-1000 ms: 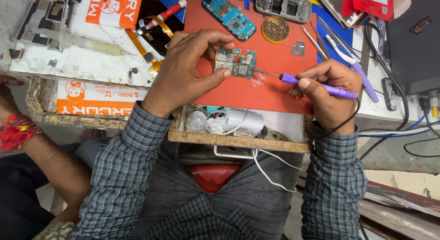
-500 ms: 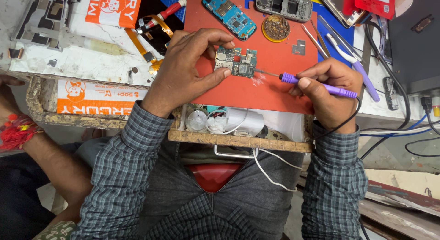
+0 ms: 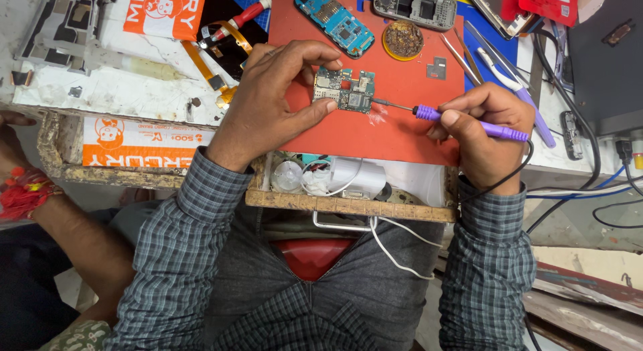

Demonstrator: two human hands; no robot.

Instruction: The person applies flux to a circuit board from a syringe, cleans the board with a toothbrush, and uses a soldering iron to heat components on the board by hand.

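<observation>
Nothing has visibly shifted since the earlier frames: left hand (image 3: 278, 100) pinches the small green circuit board (image 3: 345, 91) on the red rubber mat (image 3: 375, 133) while right hand (image 3: 483, 126), fingers closed round the purple-handled soldering iron (image 3: 462, 122), touches its edge mid-soldering, needing steady tip contact next.

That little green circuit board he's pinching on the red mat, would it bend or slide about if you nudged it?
The circuit board looks thin and flat, so probably stiff and light. The left hand pinches its edges while the purple tool in the right hand touches it, suggesting it might slide on the red mat unheld. Its exposed small parts look fragile.
</observation>
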